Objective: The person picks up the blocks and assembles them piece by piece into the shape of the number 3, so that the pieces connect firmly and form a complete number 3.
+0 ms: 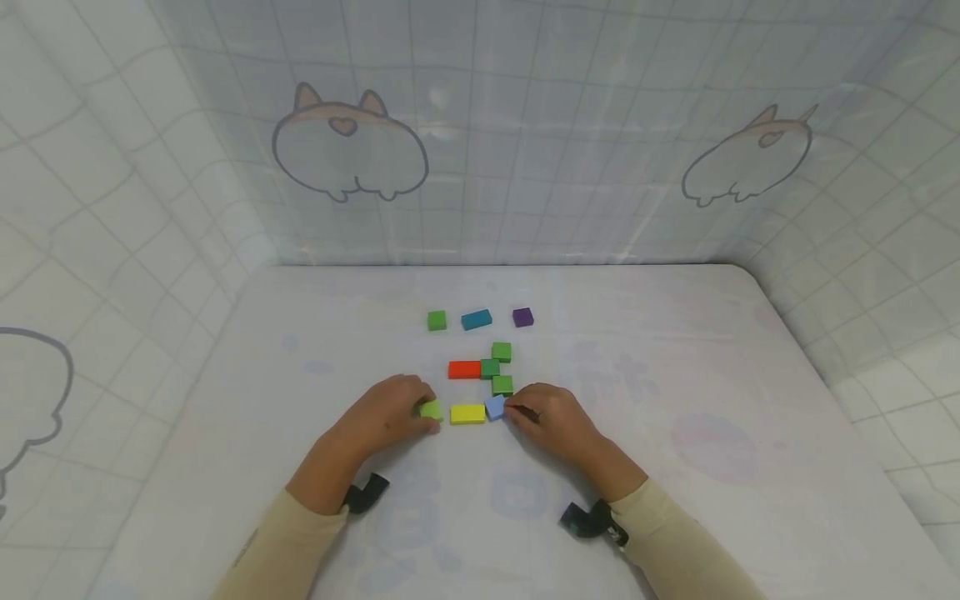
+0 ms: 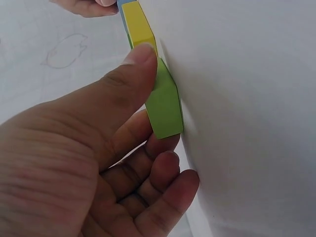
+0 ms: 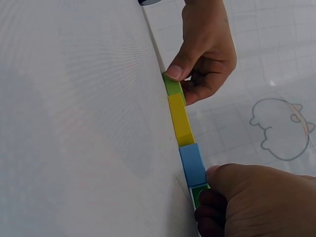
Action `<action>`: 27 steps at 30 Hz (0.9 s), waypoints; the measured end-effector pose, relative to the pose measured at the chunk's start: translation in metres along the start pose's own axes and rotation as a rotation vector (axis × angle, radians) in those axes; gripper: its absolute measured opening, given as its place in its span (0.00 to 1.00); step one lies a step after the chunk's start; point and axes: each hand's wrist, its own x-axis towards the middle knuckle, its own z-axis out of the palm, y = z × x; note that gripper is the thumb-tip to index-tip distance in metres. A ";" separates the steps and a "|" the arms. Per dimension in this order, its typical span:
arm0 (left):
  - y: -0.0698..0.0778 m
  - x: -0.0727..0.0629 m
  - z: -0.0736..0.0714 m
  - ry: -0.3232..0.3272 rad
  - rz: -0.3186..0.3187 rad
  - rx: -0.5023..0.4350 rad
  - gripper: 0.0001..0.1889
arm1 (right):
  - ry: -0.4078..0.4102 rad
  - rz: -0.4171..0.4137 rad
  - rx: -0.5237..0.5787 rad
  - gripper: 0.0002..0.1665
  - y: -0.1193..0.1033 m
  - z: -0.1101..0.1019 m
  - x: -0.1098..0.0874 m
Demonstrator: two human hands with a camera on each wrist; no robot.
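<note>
Presently pinching the lime-green block left of the yellow rectangular block with the left hand, the light-blue block right of it with the right hand.

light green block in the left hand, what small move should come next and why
Probably slide the light green block right until it meets the yellow block: the left hand pinches it, and the head view shows a narrow gap between the two, while the blue block sits at the yellow one's other end, with the right hand's fingertips at it.
</note>
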 end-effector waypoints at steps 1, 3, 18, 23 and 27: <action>0.000 0.001 0.000 -0.001 0.005 0.001 0.23 | 0.003 -0.004 -0.001 0.09 0.000 0.001 0.000; -0.001 0.002 0.001 -0.002 0.010 0.004 0.23 | 0.007 -0.011 -0.002 0.10 0.001 0.002 -0.001; 0.001 0.004 0.005 0.003 0.028 0.018 0.22 | -0.006 0.028 -0.005 0.09 0.003 0.008 -0.003; 0.001 0.003 0.006 0.012 0.021 0.008 0.22 | -0.012 0.032 -0.002 0.10 0.003 0.008 -0.003; 0.000 0.003 0.007 0.016 0.023 0.002 0.22 | -0.016 0.029 -0.004 0.10 0.002 0.007 -0.003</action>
